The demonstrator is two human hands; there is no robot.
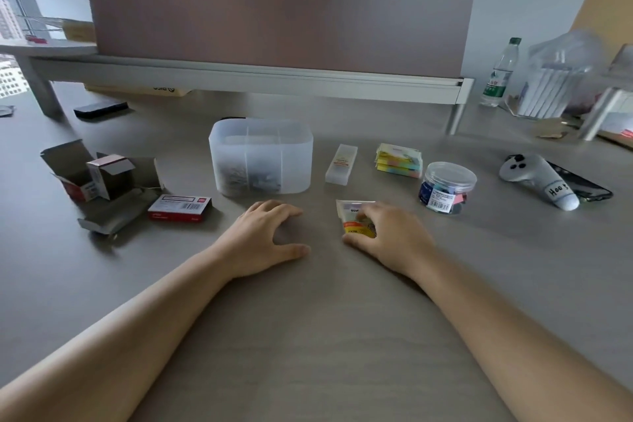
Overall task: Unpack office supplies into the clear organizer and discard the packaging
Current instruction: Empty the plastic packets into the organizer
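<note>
Small white-and-yellow printed packet [354, 219] flat on the grey wood-grain desk [308, 336], just in front of and right of the frosted clear plastic organizer [261, 157]. Right hand [390, 236] curled over the packet, fingers and thumb gripping its edges. Left hand [265, 236] beside it, fingers loosely spread on the desk, holding nothing. Small metal items in the organizer's front compartments. Left: red-and-white closed box [180, 207], opened cardboard boxes [99, 181]. Right: slim translucent case [340, 164], pastel sticky-note stack [399, 161], round clear jar [445, 187].
</note>
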